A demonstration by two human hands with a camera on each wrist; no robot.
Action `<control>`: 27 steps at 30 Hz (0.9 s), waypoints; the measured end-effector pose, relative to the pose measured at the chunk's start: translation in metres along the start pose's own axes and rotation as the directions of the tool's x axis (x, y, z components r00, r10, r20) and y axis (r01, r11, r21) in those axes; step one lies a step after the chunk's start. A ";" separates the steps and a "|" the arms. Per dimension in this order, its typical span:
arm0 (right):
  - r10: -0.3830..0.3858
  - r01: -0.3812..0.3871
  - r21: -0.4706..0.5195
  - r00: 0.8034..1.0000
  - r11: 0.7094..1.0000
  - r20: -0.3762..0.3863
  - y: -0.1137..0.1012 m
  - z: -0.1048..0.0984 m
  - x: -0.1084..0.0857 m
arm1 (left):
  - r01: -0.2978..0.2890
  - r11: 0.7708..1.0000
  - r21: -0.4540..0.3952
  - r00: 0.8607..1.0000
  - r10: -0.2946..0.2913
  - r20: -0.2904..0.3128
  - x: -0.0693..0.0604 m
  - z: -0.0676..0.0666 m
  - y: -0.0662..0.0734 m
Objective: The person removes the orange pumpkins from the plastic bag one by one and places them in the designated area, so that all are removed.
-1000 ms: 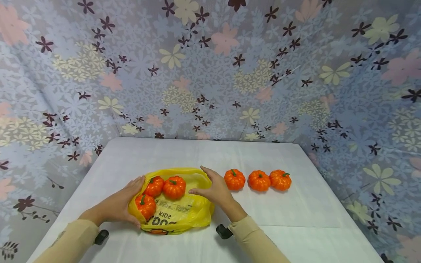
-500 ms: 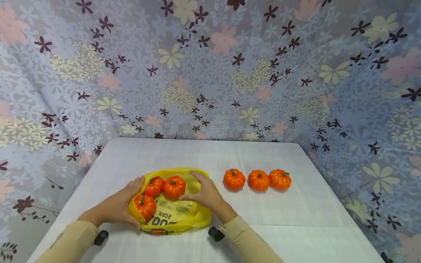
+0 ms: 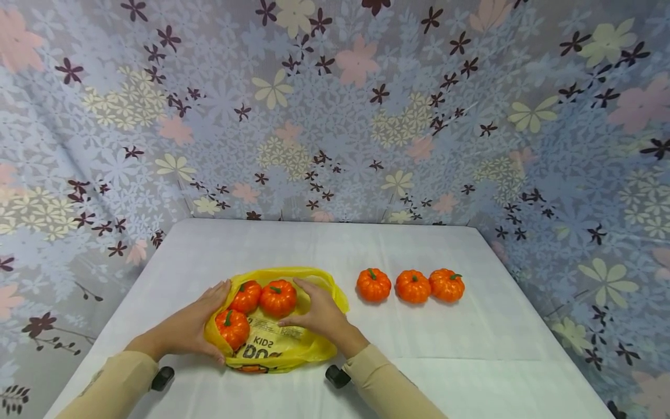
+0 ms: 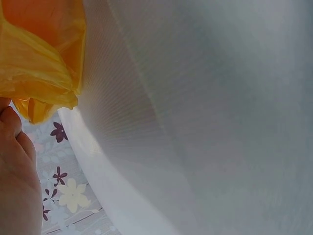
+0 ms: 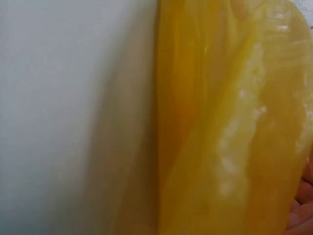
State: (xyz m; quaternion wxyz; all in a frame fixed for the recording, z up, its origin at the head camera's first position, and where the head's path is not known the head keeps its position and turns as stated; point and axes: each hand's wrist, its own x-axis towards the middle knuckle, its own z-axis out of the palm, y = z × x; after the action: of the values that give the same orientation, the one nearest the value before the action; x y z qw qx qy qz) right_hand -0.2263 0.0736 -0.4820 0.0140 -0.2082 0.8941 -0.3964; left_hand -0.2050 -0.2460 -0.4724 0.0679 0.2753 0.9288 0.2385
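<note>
A yellow plastic bag [image 3: 319, 346] lies on the white table with its mouth facing up and dark printing inside. Three orange toy pumpkins sit in its left and far part: a near one [image 3: 232, 329], a left one [image 3: 246, 297] and a far one [image 3: 278, 298]. My left hand [image 3: 191, 326] rests against the bag's left side, fingers extended along it and thumb at the near edge. Inside the mouth, beside the far pumpkin, my right hand [image 3: 321, 317] has thumb and fingers spread apart, holding nothing. The bag's yellow film [image 5: 220, 122] hides most of that hand in the right wrist view.
Three more toy pumpkins stand in a row right of the bag: a left one [image 3: 374, 285], a middle one [image 3: 413, 287] and a right one [image 3: 446, 285]. A flower-patterned cloth [image 3: 335, 116] surrounds the white table [image 3: 471, 331].
My right hand has moved left from the bag's right edge to near the far pumpkin, its thumb and fingers still apart. The left hand and the pumpkins have stayed in place.
</note>
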 end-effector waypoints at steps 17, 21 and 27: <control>0.015 -0.015 0.005 1.000 1.000 -0.022 -0.006 0.015 0.010 | 0.006 1.000 0.004 1.000 -0.006 0.011 0.004 -0.002 0.002; 0.009 -0.009 0.003 0.999 1.000 -0.049 -0.005 0.020 0.013 | 0.009 1.000 0.001 1.000 -0.009 0.007 0.003 -0.003 0.001; 0.036 -0.033 0.036 0.997 0.999 -0.072 -0.004 0.027 0.013 | 0.014 1.000 -0.008 1.000 -0.014 0.001 0.002 0.000 0.002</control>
State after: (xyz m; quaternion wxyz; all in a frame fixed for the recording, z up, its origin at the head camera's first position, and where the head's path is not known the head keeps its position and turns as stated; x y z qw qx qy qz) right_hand -0.2313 0.0475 -0.4957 -0.0083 -0.1780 0.8905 -0.4187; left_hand -0.2060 -0.2437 -0.4718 0.0713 0.2687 0.9297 0.2418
